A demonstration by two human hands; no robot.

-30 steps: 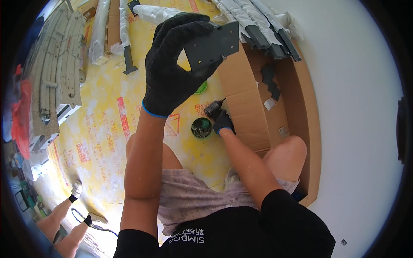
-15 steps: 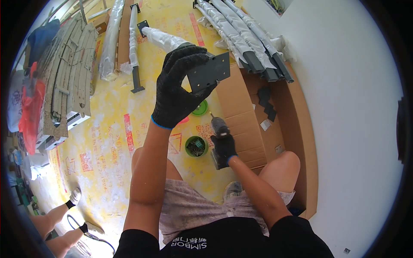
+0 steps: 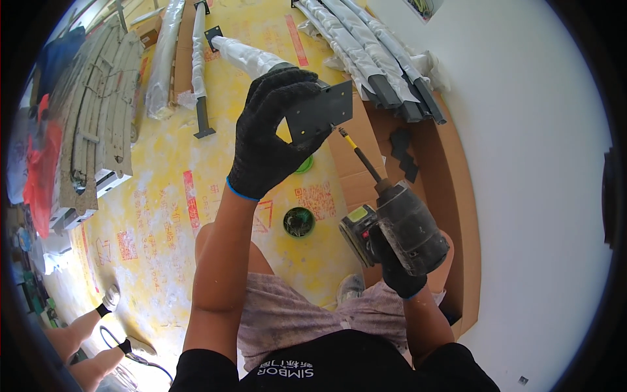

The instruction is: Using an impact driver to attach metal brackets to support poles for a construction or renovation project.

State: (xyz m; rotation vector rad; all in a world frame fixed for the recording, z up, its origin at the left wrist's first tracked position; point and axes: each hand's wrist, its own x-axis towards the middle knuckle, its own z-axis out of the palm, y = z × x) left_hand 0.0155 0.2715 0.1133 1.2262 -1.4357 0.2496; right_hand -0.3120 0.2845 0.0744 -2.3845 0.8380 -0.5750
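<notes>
Left fingers (image 3: 282,83) pinching flat, holed plate (image 3: 321,112); right fingers (image 3: 380,247) gripping scuffed, rounded drill (image 3: 413,228).

Gap between tub (image 3: 313,223) and drill (image 3: 411,222)

Left hand (image 3: 269,140) and right hand (image 3: 394,268): black knit gloves (image 3: 255,160), blue cuff edging (image 3: 241,189). Black short-sleeved T-shirt (image 3: 353,356), white chest lettering (image 3: 285,371). Mottled mauve-grey fabric shorts (image 3: 281,310).

- Left hand (image 3: 268,134) gripping a dark drilled metal plate (image 3: 320,111)
- Right hand (image 3: 400,274) holding a cordless driver (image 3: 411,225), bit (image 3: 362,157) near the plate
- Between the hands, a green tub (image 3: 299,236)
</notes>
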